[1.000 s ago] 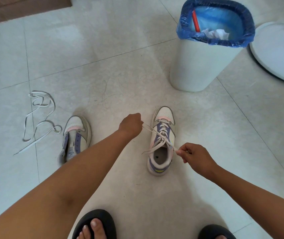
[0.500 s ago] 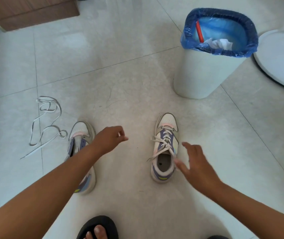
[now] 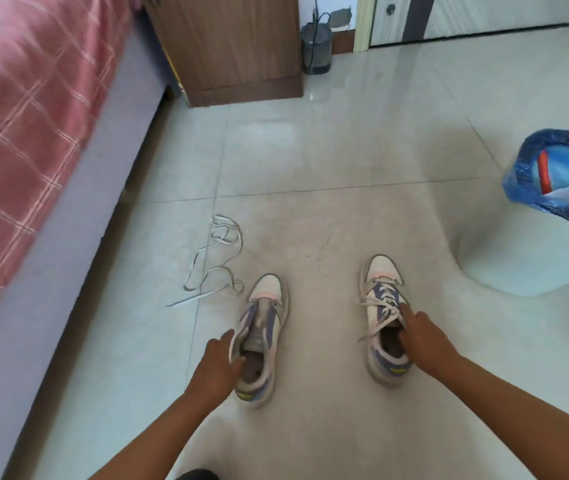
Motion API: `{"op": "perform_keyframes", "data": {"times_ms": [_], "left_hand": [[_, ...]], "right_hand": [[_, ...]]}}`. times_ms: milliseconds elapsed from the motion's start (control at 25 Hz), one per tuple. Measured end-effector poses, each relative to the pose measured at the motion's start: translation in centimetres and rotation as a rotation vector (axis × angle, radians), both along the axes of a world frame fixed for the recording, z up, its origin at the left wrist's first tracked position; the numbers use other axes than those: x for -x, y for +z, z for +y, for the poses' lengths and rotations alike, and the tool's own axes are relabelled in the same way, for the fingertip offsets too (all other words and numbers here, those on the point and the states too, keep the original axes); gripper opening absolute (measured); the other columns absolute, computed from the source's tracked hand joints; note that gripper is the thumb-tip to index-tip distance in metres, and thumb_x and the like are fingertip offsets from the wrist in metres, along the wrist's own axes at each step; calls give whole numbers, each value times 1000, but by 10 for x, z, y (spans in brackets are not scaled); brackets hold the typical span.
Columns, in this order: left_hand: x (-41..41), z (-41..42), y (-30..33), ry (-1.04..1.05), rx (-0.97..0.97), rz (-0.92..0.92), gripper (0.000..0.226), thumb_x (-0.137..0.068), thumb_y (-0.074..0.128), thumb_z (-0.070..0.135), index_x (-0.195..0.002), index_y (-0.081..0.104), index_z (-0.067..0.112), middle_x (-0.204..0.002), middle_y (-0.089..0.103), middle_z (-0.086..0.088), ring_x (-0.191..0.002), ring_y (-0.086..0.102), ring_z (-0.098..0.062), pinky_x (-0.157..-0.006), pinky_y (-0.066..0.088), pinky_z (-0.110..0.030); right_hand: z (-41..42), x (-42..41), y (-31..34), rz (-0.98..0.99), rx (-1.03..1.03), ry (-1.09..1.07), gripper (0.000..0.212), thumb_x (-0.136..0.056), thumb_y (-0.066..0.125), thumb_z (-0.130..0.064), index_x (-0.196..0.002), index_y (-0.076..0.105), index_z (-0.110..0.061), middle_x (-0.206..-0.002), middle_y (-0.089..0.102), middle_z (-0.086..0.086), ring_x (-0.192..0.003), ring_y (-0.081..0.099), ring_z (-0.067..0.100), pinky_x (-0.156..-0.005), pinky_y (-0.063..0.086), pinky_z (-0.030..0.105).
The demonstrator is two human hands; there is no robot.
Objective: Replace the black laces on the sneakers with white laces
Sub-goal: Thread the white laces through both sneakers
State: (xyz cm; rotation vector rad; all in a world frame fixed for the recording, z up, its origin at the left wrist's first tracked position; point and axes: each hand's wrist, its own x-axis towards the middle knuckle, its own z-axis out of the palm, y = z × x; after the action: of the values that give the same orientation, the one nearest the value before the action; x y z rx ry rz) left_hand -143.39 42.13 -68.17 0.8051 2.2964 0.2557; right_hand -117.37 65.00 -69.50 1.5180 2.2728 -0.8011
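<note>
On glossy tile, left hand [image 3: 215, 363] fingers grip the unlaced sneaker [image 3: 263, 337]; right hand [image 3: 421, 337] fingers grip the laced sneaker [image 3: 385, 320].

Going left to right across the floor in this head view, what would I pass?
Pink checked bed → loose white lace → unlaced sneaker → laced sneaker → bin with blue liner.

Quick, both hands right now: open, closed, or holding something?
Left hand: grips the collar of the unlaced sneaker.
Right hand: fingers at the collar of the laced sneaker; a grip cannot be told.
</note>
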Motion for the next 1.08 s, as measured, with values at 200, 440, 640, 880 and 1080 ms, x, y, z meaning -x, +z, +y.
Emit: {"op": "perform_keyframes", "data": {"times_ms": [200,440,640,880,1080], "left_hand": [[33,13,-1,32,-152,-329,26,-92,55,40,-111,57,22,-90,62,-3,-78,61,-17,-66,52,-30],[150,58,-42,-53,-158,194,28,-97,47,21,-120,53,7,-119,52,-11,-112,50,-25,-86,41,-33],[175,99,-72,-163,-129,422,39,-88,41,3,-126,48,11,-124,45,-10,-110,46,-25,-85,42,-32],[190,98,-78,-330,-296,370,24,-92,40,2,-103,58,14,-107,53,1,-100,47,-19,-73,33,-28],[162,81,-7,-739,-658,168,29,-81,62,0,-98,50,21,-92,51,5,-84,38,-4,-67,40,-20]], "right_hand": [[-3,57,35,-270,-524,324,61,-83,61,-15,-138,38,-1,-120,52,16,-102,58,31,-74,50,37],[-105,133,23,108,-47,338,44,-96,47,-32,-137,37,-23,-124,43,1,-106,54,18,-83,45,28],[-122,180,9,148,114,59,53,-99,40,-34,-144,14,-24,-126,41,0,-108,54,17,-84,44,26],[-89,197,14,166,147,183,50,-96,42,-45,-141,26,-31,-125,41,-12,-108,48,5,-85,38,18],[-11,270,46,388,-184,630,65,-94,50,-9,-146,23,-36,-155,20,-7,-141,18,14,-110,16,25]]}}
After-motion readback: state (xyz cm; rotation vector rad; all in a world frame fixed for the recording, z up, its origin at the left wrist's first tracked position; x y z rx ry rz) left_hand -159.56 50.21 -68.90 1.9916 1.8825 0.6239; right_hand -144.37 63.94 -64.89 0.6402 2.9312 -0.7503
